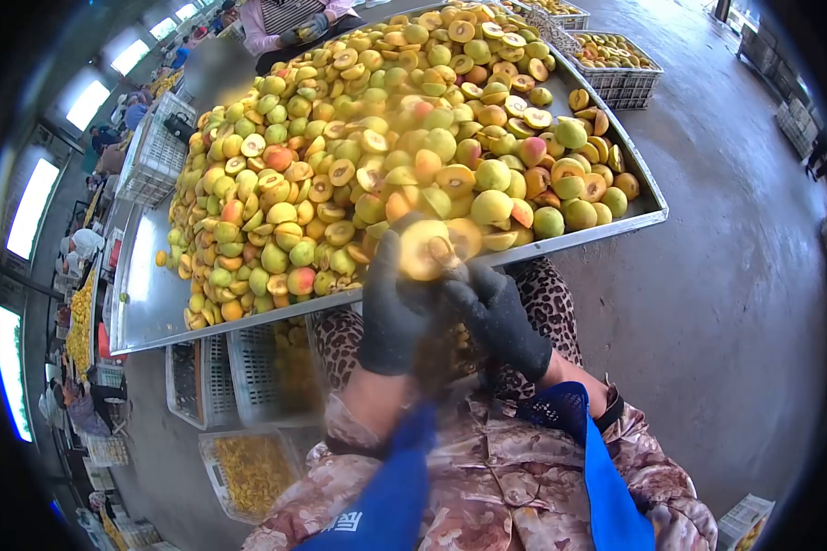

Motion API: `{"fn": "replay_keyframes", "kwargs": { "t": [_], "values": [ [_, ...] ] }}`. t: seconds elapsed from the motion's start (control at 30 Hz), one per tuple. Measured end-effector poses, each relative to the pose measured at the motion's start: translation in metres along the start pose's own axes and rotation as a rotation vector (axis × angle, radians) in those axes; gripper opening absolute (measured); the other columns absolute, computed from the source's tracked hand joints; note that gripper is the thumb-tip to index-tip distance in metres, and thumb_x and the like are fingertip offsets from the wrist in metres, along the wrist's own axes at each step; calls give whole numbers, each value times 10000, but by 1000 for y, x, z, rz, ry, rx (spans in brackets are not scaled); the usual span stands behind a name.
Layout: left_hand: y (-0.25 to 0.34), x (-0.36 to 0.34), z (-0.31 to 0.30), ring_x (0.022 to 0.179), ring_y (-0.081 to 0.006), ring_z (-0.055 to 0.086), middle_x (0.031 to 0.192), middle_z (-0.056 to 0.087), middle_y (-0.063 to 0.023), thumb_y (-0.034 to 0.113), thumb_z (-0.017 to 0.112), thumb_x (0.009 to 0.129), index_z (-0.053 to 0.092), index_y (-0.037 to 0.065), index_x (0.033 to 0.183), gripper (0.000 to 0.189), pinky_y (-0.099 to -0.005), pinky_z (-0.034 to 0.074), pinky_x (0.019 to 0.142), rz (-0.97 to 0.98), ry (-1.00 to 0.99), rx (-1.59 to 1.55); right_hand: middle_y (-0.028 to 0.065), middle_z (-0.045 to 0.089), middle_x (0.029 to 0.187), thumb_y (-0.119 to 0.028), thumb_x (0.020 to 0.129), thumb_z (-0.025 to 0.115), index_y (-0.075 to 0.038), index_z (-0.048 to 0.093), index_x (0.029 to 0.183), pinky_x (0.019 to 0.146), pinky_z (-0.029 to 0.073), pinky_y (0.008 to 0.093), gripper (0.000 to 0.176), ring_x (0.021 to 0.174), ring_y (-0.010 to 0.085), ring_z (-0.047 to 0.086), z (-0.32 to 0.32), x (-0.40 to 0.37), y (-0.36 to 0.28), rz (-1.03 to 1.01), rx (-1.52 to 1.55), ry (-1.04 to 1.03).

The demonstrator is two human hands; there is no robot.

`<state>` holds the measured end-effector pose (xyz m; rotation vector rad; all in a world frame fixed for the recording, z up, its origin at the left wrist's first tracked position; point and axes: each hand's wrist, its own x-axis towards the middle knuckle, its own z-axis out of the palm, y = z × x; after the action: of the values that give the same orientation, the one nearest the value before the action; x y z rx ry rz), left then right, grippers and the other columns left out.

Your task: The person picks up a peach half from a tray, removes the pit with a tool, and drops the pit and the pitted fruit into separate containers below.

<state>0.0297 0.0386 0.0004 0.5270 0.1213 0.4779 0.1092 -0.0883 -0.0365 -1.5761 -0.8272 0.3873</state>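
Held up near the tray's front edge is a peach half (423, 250), cut face showing yellow flesh around a brown pit hollow. My left hand (392, 317), in a dark grey glove, is closed around it. My right hand (504, 317), gloved alike, is closed with its fingertips against the peach half's right side, near the pit. Whether those fingers grip the pit or a small tool is hidden by blur. Just beyond both hands, a heap of whole and halved peaches (285, 211) fills a large metal tray (156, 294).
Under the tray stand plastic crates (216, 381), and a lower crate (204, 450) holds yellow pieces. A full peach crate (620, 87) stands at the back right. Across the tray, a person's gloved hands (303, 30) hold fruit. More workers and crates line the left. A blurry smear crosses the middle.
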Motion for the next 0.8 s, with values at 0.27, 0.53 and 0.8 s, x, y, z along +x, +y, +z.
{"fn": "replay_keyframes", "kwargs": {
  "t": [0.27,0.53,0.8],
  "values": [
    [-9,-15,-11,1129,-259,641,1253,645,-181,368,409,1117,573,-38,1322,483,-384,544,977,251,158,512,241,685,893,-260,1005,613,17,580,1085,742,518,472,289,848,410,685,36,-30,14,85,152,-2],
    [-10,-14,-7,865,-172,616,1042,649,-108,448,396,1102,618,3,1254,521,-299,536,733,289,238,453,193,685,893,-218,1023,566,23,574,1147,772,521,408,271,825,311,675,42,-28,1,74,252,-83],
    [3,-28,6,860,-166,624,999,644,-102,433,411,1109,600,-9,1234,496,-292,533,726,187,228,439,191,688,940,-249,1038,563,14,597,1143,806,517,413,285,870,275,668,23,-17,8,37,149,-186]
  ]
}}
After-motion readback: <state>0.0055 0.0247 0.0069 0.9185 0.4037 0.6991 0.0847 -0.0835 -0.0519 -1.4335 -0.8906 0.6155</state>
